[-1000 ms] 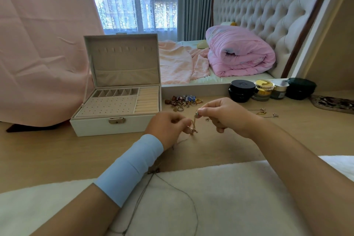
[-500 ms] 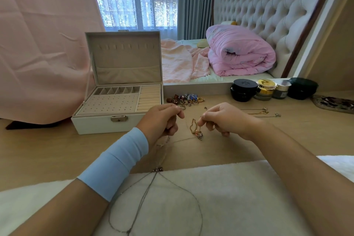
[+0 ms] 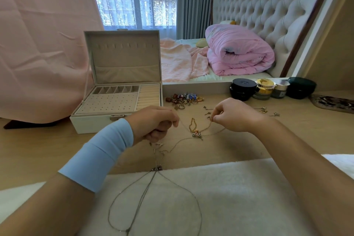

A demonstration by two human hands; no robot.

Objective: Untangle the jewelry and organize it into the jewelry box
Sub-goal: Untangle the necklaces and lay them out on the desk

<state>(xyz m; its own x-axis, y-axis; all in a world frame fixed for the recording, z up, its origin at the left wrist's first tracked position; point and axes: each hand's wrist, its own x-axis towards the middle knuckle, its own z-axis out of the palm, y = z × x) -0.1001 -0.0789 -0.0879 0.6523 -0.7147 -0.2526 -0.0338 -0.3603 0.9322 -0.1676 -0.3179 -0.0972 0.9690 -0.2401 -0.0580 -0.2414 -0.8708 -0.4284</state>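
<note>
Grips?
>> Both clamped on strands of gold chain tangle (image 3: 197,132). Left hand (image 3: 155,124) curled, pinching one fine strand at thumb and forefinger. Right hand (image 3: 235,116) pinching another strand at fingertips.

Tangle position?
>> Between the two pinches and a little below them. Knot of links and small charms, on or just above wooden tabletop (image 3: 38,151); cannot tell which.

Box?
>> Jewelry box (image 3: 118,101) just beyond left grip, lid up, tray compartments exposed.

Surroundings?
>> Pile of rings and charms (image 3: 184,98) beyond the gap between grips. Loose small pieces (image 3: 264,110) right of right grip, jars (image 3: 243,90) farther out. Dark cord necklace (image 3: 157,168) nearer than both grips, looped over white cloth (image 3: 239,197). Blue band (image 3: 99,155) on left wrist.
</note>
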